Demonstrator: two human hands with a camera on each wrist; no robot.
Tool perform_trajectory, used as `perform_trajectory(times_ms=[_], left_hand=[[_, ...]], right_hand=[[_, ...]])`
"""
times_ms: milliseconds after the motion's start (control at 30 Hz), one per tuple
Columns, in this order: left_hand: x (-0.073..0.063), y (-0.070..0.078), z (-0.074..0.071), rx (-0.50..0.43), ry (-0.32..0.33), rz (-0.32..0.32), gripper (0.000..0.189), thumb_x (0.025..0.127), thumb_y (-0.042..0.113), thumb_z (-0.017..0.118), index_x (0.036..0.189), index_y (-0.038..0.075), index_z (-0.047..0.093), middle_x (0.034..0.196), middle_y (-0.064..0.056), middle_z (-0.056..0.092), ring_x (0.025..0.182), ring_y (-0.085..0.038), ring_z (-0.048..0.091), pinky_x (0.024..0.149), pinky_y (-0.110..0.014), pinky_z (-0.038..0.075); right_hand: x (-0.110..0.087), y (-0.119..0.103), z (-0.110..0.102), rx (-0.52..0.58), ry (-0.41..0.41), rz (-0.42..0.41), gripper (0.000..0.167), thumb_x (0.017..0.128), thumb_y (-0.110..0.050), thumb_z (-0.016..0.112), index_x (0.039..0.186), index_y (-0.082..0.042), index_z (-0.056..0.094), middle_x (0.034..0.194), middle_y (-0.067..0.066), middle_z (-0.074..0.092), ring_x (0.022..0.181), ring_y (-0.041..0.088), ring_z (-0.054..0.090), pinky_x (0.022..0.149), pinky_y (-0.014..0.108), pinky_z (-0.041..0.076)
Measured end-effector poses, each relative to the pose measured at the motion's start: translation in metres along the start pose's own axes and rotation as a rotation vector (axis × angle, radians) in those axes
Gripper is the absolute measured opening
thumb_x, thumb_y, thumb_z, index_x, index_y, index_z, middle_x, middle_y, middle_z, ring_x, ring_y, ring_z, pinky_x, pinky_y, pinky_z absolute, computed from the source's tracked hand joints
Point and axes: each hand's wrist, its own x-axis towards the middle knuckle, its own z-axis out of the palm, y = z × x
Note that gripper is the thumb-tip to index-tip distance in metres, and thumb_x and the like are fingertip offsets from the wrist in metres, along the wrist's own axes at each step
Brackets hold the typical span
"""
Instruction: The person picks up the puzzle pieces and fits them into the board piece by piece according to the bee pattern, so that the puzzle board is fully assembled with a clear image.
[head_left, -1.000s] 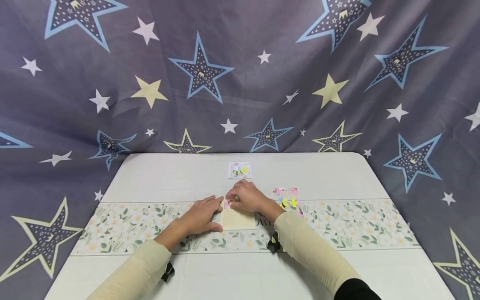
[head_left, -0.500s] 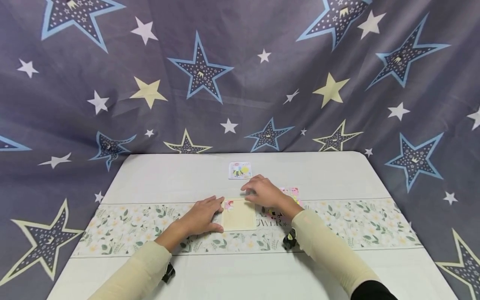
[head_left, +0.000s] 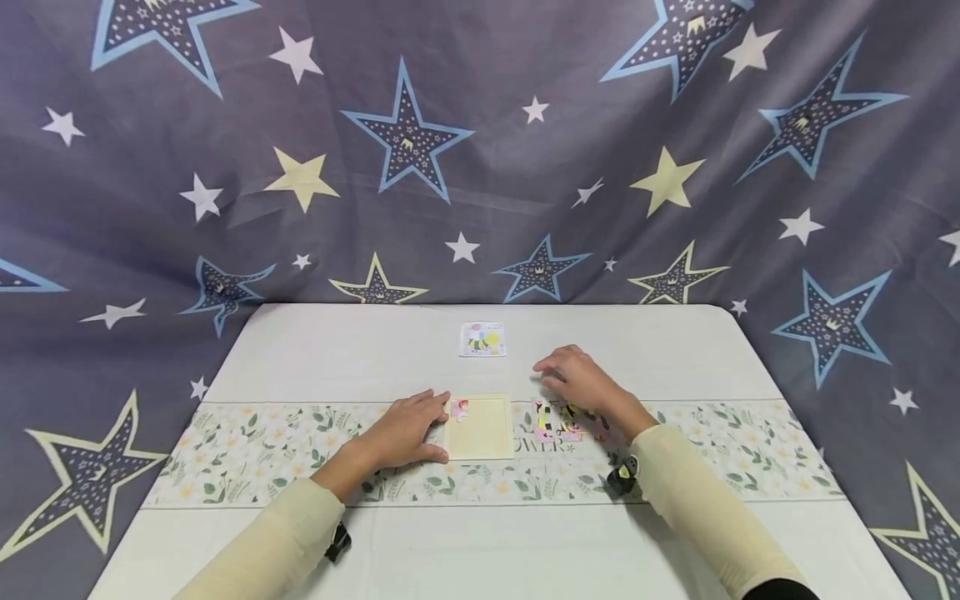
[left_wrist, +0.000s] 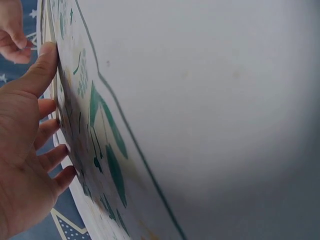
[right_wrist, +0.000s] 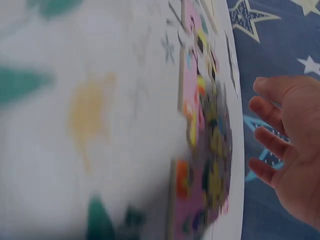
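Observation:
A pale, shallow wooden puzzle tray (head_left: 480, 440) lies on the table. One pink jigsaw piece (head_left: 459, 408) sits in its far left corner. My left hand (head_left: 405, 429) rests on the table at the tray's left side, fingers extended, thumb (left_wrist: 46, 57) against the edge. To the right of the tray is a cluster of colourful jigsaw pieces (head_left: 551, 419), partly covered by the right arm. My right hand (head_left: 581, 379) hovers over the far side of that cluster, fingers loosely bent and nothing between them. In the right wrist view the pieces (right_wrist: 192, 200) appear below the raised hand (right_wrist: 295, 145).
A small picture card (head_left: 482, 340) with a bee on it lies behind the tray. The white tablecloth (head_left: 360, 350) has a floral band across its middle. A dark star-patterned curtain (head_left: 480, 150) hangs at the table's back edge.
My right hand has let go of the pink piece in the tray's corner and moved right, over the loose pieces. The left hand has stayed at the tray's left edge.

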Motion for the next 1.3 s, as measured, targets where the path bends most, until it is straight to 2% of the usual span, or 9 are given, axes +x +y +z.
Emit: perform_trajectory(times_ms=[233,533,833,1067,1167,1300], left_hand=[[0.000,0.000,0.000,0.000,-0.009,-0.012,0.069,0.084,0.054,0.077,0.133,0.008,0.061,0.165,-0.011,0.037,0.153,-0.038,0.032,0.122,-0.058,0.030],[0.001,0.001,0.001,-0.016,-0.012,-0.010,0.070,0.084,0.054,0.077,0.134,0.008,0.061,0.165,-0.011,0.036,0.153,-0.038,0.031,0.122,-0.059,0.030],[0.001,0.000,0.000,-0.010,-0.013,-0.020,0.070,0.082,0.055,0.078,0.133,0.009,0.062,0.165,-0.010,0.036,0.154,-0.037,0.031,0.123,-0.058,0.029],[0.001,0.000,-0.001,-0.014,0.000,-0.003,0.069,0.084,0.054,0.078,0.133,0.008,0.061,0.164,-0.011,0.037,0.153,-0.038,0.032,0.122,-0.059,0.030],[0.001,0.001,-0.001,-0.011,-0.004,-0.004,0.069,0.084,0.054,0.077,0.133,0.008,0.061,0.165,-0.010,0.037,0.153,-0.038,0.032,0.123,-0.058,0.029],[0.000,0.001,-0.001,-0.012,-0.004,-0.013,0.068,0.083,0.053,0.079,0.132,0.008,0.062,0.165,-0.010,0.037,0.153,-0.038,0.031,0.123,-0.059,0.029]], right_hand=[[-0.014,0.017,-0.009,-0.042,-0.021,0.010,0.027,0.097,-0.009,0.066,0.123,-0.011,0.074,0.111,0.006,0.073,0.119,0.033,0.061,0.111,0.057,0.043],[-0.023,0.031,-0.006,-0.098,-0.065,0.007,0.031,0.095,-0.007,0.066,0.124,-0.015,0.074,0.114,0.008,0.069,0.111,0.034,0.060,0.100,0.058,0.048],[-0.019,0.029,-0.011,-0.089,-0.110,0.078,0.029,0.096,-0.013,0.069,0.124,-0.022,0.074,0.115,0.004,0.068,0.115,0.032,0.057,0.094,0.055,0.047],[-0.016,0.032,-0.011,-0.061,-0.136,0.125,0.028,0.096,-0.013,0.069,0.121,-0.025,0.073,0.117,0.002,0.069,0.122,0.034,0.055,0.100,0.061,0.043],[-0.015,0.033,-0.011,-0.040,-0.149,0.152,0.029,0.095,-0.012,0.070,0.121,-0.024,0.073,0.114,0.001,0.068,0.123,0.033,0.053,0.101,0.061,0.041],[-0.014,0.034,-0.011,-0.023,-0.140,0.143,0.029,0.093,-0.012,0.071,0.120,-0.022,0.074,0.108,0.000,0.068,0.119,0.031,0.054,0.096,0.057,0.041]])
